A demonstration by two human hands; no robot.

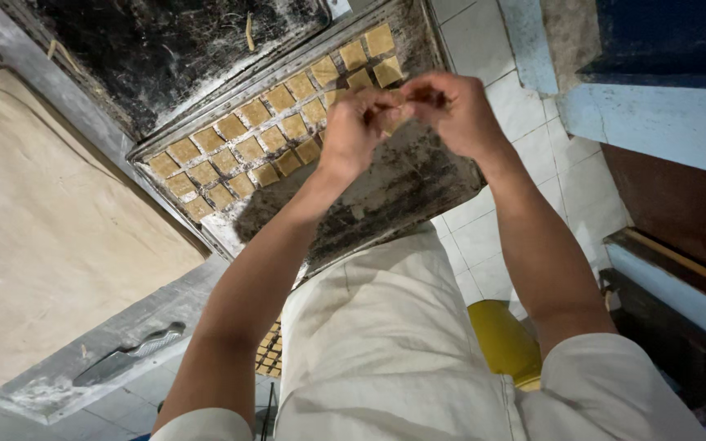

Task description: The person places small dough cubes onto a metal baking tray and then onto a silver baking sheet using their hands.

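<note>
A: How far along w/ the tray (418,192)?

B: Roughly half filled, I'd judge. Three rows of tan dough squares (275,139) run from 8 o'clock up to 1 o'clock along the tray's far side. The near half, toward 5 o'clock, is bare, dark, floury metal.

A: Hands?

B: Both raised over the tray's middle, approx 12 o'clock from the body. Left hand (353,131) and right hand (455,110) meet fingertip to fingertip, fingers curled in, pinching a small tan dough piece (396,122) between them. Can't tell its exact shape; mostly hidden by fingers.

A: Other stuff around?

B: Dark, scorched second tray (165,49) at 11 o'clock, just beyond the first. Tan dough sheet (51,229) on the table at 9 o'clock. A knife (128,354) lies on the table edge at 8 o'clock. Yellow stool or bucket (504,339) at 4 o'clock on the tiled floor (492,237); can't tell which. More small squares (270,351) peek out low, under the left arm.

A: Anything in the way?

B: Not really. The bare part of the tray sits right under the hands.
</note>
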